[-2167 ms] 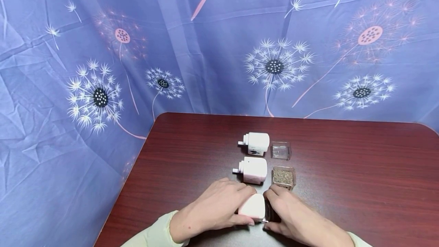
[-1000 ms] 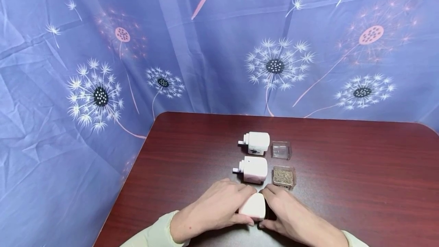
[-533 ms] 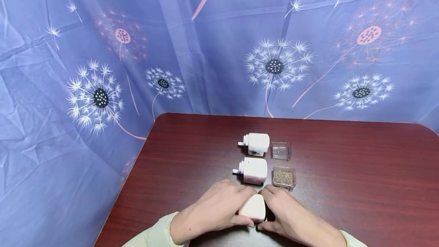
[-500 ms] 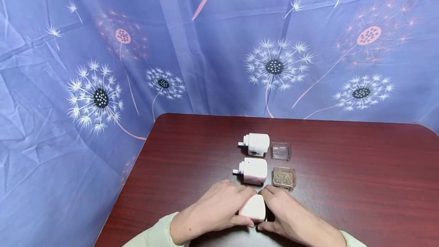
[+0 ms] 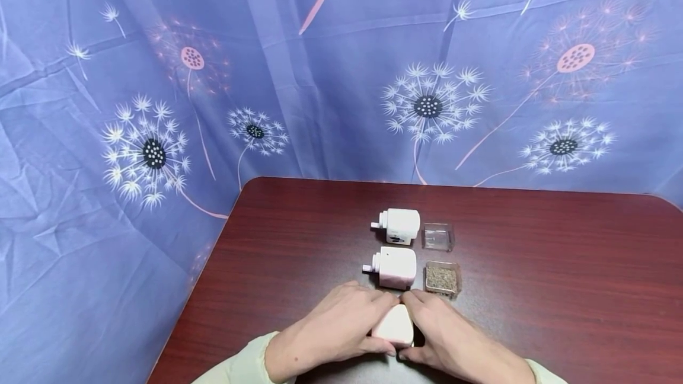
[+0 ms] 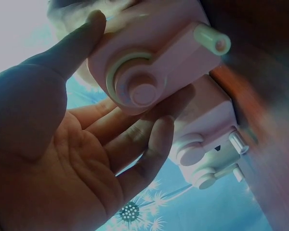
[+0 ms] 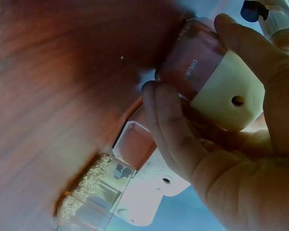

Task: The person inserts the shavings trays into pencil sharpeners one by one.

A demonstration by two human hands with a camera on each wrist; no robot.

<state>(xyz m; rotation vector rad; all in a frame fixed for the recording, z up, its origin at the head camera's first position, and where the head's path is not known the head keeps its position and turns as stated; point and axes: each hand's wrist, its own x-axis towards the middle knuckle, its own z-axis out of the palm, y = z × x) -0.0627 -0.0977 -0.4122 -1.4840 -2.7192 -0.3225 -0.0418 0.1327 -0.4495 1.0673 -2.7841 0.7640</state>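
Note:
A pinkish-white crank pencil sharpener point(image 5: 393, 326) stands on the table between both hands. My left hand point(image 5: 341, 325) grips its crank side, thumb in front and fingers behind. In the left wrist view, the sharpener point(image 6: 159, 57) shows its round hub and crank handle point(image 6: 213, 39). From the opposite side my right hand point(image 5: 445, 330) holds the clear shavings drawer point(image 7: 195, 62) between thumb and fingers. This drawer sits against the sharpener's pale body point(image 7: 231, 91), round pencil hole visible. How fully it is seated cannot be told.
Behind stand a pink-white sharpener point(image 5: 397, 266) and a white sharpener point(image 5: 404, 227), cranks to the left. Right of them lie a clear drawer full of shavings point(image 5: 441, 278) and another clear drawer point(image 5: 438, 237). A blue dandelion-print cloth point(image 5: 331, 76) hangs behind the table.
From 2.2 to 1.0 seconds ago my right hand moved left, pushing the dark-looking drawer closer against the sharpener. Since then it has shifted only slightly left; my left hand stays in place.

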